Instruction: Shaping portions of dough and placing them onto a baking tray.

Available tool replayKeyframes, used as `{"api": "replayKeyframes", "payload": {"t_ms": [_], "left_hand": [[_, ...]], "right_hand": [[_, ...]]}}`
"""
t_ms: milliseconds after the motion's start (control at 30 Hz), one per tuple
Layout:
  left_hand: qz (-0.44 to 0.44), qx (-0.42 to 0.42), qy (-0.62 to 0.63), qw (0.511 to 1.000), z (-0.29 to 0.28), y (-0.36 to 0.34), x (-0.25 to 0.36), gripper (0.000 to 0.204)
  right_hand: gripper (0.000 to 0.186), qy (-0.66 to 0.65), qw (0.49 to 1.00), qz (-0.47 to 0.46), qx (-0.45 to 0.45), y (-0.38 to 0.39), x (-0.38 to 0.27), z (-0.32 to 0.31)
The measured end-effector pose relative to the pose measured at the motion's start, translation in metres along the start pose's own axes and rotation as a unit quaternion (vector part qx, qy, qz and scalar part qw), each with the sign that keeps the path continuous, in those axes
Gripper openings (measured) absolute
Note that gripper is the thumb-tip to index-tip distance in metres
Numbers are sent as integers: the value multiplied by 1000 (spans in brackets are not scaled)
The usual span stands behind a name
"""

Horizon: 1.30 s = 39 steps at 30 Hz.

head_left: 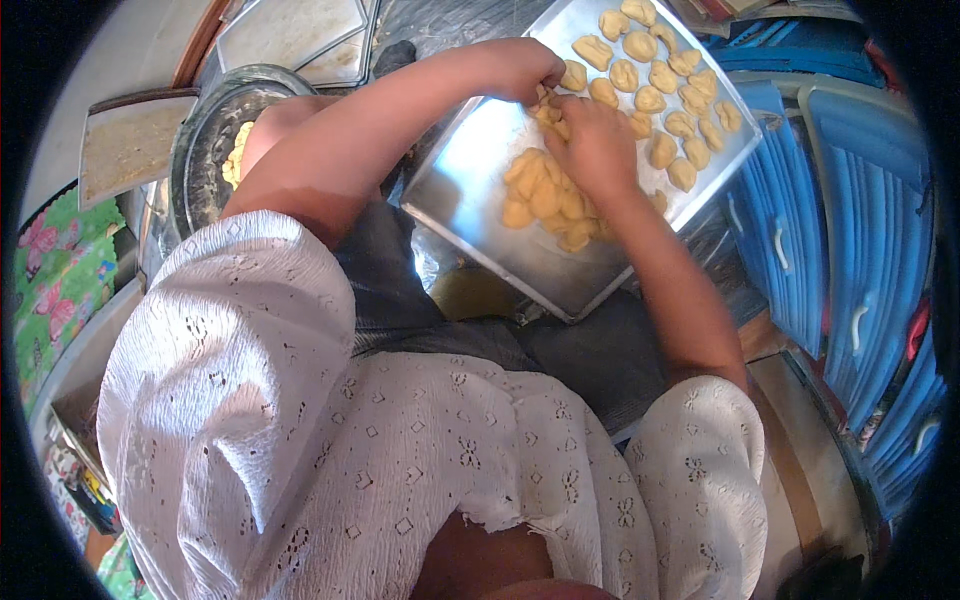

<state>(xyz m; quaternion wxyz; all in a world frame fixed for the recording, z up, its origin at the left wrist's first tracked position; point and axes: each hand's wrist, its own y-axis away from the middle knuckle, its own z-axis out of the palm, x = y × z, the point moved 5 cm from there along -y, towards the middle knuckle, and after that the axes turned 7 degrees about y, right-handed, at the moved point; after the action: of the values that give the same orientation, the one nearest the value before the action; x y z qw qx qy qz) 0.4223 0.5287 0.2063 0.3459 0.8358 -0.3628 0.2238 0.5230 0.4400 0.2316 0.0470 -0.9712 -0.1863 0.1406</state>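
Observation:
Both my hands meet over a metal tray (468, 187) that lies tilted across my lap. My left hand (528, 70) is closed with its fingers bent down onto a small piece of yellow dough (549, 115). From the other side my right hand (597, 145) pinches the same piece, its fingertips partly hidden. Just below my hands sits a pile of dough pieces (543, 190), pressed together. Several separate dough lumps (648, 98) are spread over the tray's far right part, apart from the pile.
Left of my left forearm stands a dark round basin (190, 150) with crumbly yellow dough (238, 155) in it. A flat pan (290, 40) lies beyond the basin. Stacked blue plastic items with handles (850, 230) stand close to the tray's right side.

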Motion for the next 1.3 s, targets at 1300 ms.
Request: {"api": "replayKeyframes", "payload": {"t_ms": [1300], "left_hand": [[40,118,-105,987,9,5,27,32]], "right_hand": [[25,12,998,32,-50,8,32,-14]]}}
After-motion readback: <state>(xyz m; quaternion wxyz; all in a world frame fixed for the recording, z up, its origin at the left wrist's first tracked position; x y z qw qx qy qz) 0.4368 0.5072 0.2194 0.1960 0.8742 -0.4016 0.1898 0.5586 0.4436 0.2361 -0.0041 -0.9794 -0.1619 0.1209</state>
